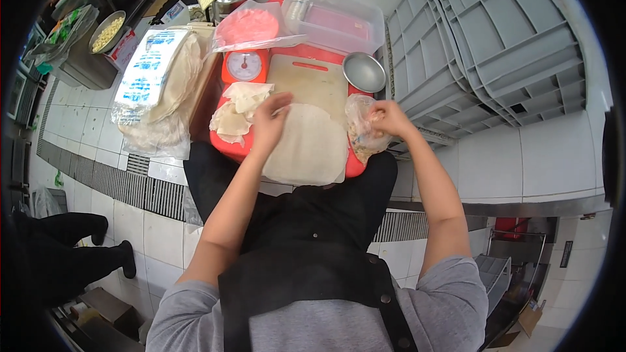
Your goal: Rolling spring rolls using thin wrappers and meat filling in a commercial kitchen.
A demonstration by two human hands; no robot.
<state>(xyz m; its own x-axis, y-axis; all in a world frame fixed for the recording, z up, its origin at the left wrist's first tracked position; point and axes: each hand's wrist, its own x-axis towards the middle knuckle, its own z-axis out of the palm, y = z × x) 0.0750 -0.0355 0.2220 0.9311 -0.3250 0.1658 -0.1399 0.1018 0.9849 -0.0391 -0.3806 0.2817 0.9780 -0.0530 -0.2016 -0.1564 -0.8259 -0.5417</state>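
A large pale thin wrapper sheet [304, 146] lies over a white cutting board [282, 73] on a red stool or small table in front of me. My left hand [271, 120] is at the sheet's left edge, its fingers apart and holding nothing. My right hand [390, 119] is at a clear plastic bag [359, 114] of lumpy, light brown filling on the right. Its fingers are curled together at the bag; what they hold is hidden. Crumpled pale wrapper pieces [236, 112] lie left of the board. Behind them stands a red kitchen scale [246, 65].
A metal bowl [364, 72] sits at the board's far right corner. Beyond are a clear plastic tub [372, 32] and a bag with pink contents [251, 28]. Stacked wrapper sheets [182, 68] stand on the left. Grey crates [427, 58] rise on the right. Another person's dark legs [78, 241] show at lower left.
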